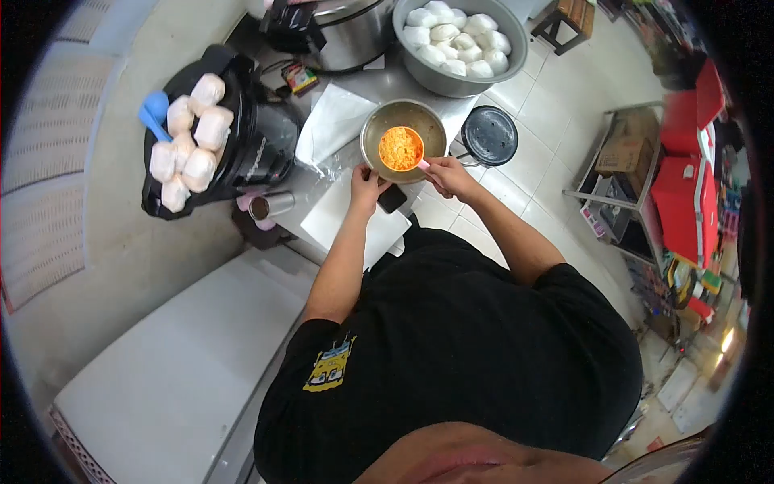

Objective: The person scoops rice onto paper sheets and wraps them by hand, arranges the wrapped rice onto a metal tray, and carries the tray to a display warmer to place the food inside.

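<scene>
Near the upper middle, a round metal bowl (pixel 369 133) stands at the edge of the steel counter. My left hand (pixel 367 187) grips the bowl's rim at its lower left, with the fingers partly hidden. Over the bowl, my right hand (pixel 450 176) is closed on the pink handle of an orange cup (pixel 401 149), filled with orange shredded food. Below the bowl, close to my left hand, lies a dark phone-like object (pixel 393 198). A white board (pixel 343 219) and a clear plastic sheet (pixel 332 121) are to the left.
A large grey tub (pixel 516 56) holds several white wrapped bundles behind the bowl. More wrapped bundles (pixel 213 127) and a blue scoop (pixel 153 111) lie on a black appliance at left. A metal cup (pixel 278 204) stands nearby. A black round stool (pixel 489 135) is right of the counter.
</scene>
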`<control>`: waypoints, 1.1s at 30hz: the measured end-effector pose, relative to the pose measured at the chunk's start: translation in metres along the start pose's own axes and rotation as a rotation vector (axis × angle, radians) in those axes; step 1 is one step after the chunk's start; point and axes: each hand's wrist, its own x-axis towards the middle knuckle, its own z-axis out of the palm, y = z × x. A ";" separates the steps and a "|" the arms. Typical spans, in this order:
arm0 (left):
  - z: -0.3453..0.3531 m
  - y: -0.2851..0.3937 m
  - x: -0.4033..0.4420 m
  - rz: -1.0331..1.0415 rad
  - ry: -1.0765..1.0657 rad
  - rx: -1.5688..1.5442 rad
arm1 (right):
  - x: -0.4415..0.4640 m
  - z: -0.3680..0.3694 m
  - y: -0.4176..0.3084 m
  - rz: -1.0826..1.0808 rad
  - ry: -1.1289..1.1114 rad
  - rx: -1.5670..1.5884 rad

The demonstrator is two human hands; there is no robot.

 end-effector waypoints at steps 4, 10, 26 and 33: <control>-0.025 0.013 -0.045 0.015 0.167 0.216 | 0.004 0.022 0.008 0.014 -0.066 -0.052; -0.131 -0.075 -0.154 0.115 0.694 1.271 | 0.026 0.078 0.049 0.124 -0.189 -0.407; -0.191 -0.098 -0.177 -0.150 0.500 0.531 | 0.002 0.191 0.197 -0.735 -0.052 -1.716; -0.192 -0.117 -0.188 0.338 0.555 1.068 | 0.001 0.184 0.206 -0.607 0.007 -1.563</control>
